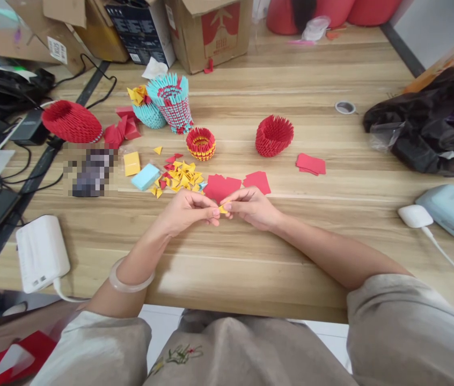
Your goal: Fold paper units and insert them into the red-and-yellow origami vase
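Observation:
Between my two hands is a small folded piece of yellow paper [223, 209], pinched at both ends and mostly covered by fingertips. My left hand [190, 210] is closed on its left side, thumb and forefinger pressed together. From the right, my right hand [253, 206] grips the same piece with thumb and fingers. Just beyond the hands lie red paper rectangles [222, 186] and a second red stack [257, 181]. Left of these is a loose pile of folded yellow triangles [184, 176], with a few red ones among them.
Behind stand a red-and-yellow paper bowl [200, 143], a red paper bowl [274, 136] and a blue-and-red paper vase [173, 104]. Blue [145, 177] and yellow paper packs [132, 163] lie at left. A white power bank [42, 253] sits front left, a black plastic bag [432, 123] at right.

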Demonstrator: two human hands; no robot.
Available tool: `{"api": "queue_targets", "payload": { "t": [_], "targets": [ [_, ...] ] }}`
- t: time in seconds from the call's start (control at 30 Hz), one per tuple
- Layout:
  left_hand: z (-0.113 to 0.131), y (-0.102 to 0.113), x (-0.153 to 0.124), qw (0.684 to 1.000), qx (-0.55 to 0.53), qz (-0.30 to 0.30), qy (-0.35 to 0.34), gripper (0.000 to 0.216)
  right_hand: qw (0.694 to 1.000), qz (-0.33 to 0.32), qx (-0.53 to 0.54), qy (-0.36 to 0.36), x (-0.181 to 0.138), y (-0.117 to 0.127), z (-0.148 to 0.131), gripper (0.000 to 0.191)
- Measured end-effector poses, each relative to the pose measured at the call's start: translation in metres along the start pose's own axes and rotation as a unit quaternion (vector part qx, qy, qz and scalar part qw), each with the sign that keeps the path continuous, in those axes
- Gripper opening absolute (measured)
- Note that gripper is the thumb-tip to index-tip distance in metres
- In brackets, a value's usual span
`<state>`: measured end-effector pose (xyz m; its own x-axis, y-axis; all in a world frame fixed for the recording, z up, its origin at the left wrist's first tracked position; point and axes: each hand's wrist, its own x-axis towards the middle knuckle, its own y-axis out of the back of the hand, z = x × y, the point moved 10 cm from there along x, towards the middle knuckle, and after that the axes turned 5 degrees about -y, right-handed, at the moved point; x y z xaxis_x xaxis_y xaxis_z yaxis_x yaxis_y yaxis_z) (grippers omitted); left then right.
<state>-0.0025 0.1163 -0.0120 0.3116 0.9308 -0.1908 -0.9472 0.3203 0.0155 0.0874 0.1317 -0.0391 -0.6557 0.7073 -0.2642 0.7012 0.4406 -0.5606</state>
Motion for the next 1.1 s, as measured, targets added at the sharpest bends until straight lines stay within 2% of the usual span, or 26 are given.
{"api": "queue_targets", "payload": {
  "t": [0.13, 0.3, 0.53, 0.63, 0.77, 0.87, 0.97, 1.1],
  "targets": [
    [0.002, 0.003, 0.001, 0.999, 0.029, 0.024, -0.018, 0.017, 1.000, 0.001, -0.007, 0.014, 0.001, 0.002, -0.001, 0.019],
    [0.006, 0.000, 0.001, 0.997, 0.062, 0.044, -0.033, 0.016, 0.992, -0.002, -0.084, 0.097, -0.002, 0.001, -0.013, 0.015],
    [0.016, 0.015, -0.002, 0.982, 0.100, 0.133, -0.087, 0.013, 0.971, -0.007, -0.171, 0.168, -0.010, -0.007, -0.028, 0.016],
    [0.016, 0.013, -0.001, 0.985, 0.088, 0.113, -0.100, 0.015, 0.967, 0.013, -0.176, 0.184, -0.011, -0.003, -0.031, 0.012],
    [0.014, 0.007, 0.000, 0.991, 0.040, 0.074, -0.106, 0.021, 0.965, 0.037, -0.163, 0.202, -0.012, 0.003, -0.034, 0.016],
    [0.016, 0.007, -0.001, 0.990, 0.045, 0.077, -0.112, 0.020, 0.965, 0.049, -0.158, 0.204, -0.012, 0.004, -0.034, 0.016],
    [0.019, 0.009, -0.002, 0.986, 0.061, 0.095, -0.125, 0.019, 0.975, 0.061, -0.120, 0.175, -0.010, 0.008, -0.029, 0.022],
    [0.029, 0.011, -0.006, 0.977, 0.078, 0.107, -0.169, 0.022, 0.981, 0.063, -0.108, 0.146, -0.008, 0.009, -0.025, 0.018]
  ]
}}
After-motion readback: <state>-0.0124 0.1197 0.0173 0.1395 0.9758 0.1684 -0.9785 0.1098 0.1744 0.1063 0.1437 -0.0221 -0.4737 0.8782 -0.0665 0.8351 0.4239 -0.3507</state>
